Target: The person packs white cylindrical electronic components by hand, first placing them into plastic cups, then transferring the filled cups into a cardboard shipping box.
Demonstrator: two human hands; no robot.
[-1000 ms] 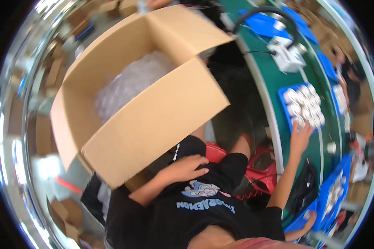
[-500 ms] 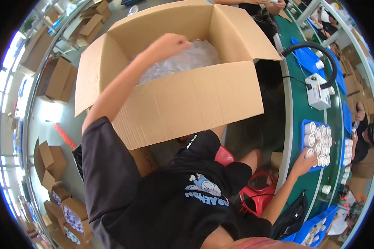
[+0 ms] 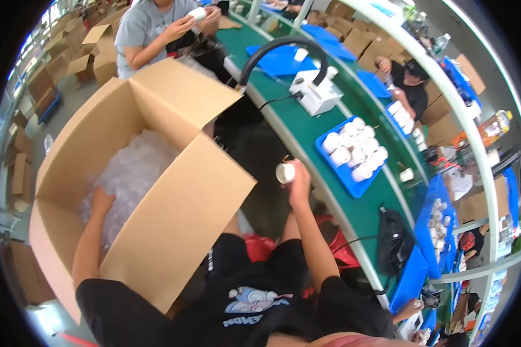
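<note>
A large open cardboard box (image 3: 179, 217) stands tilted in front of me on the left, with crumpled clear plastic bags (image 3: 139, 165) inside. My left hand (image 3: 102, 201) reaches down into the box and touches the bags; its fingertips are partly hidden among them. Between the box and the bench, my right hand (image 3: 298, 180) is closed around a white cylindrical part (image 3: 285, 173) with a round recessed end, held in the air. Right of it, a blue tray (image 3: 359, 188) on the green bench carries several similar white parts (image 3: 358, 141).
A white device with a curved black hose (image 3: 317, 92) stands on the green bench (image 3: 283, 124). A black bag (image 3: 393, 240) lies nearer me. A red stool (image 3: 259, 247) is below. One co-worker (image 3: 150, 37) handles a white part at the far side; another (image 3: 414, 87) sits across the bench.
My right hand has lifted a white part off the tray and brought it toward the box. My left hand has gone deeper into the plastic bags. The view has swung to the right.
</note>
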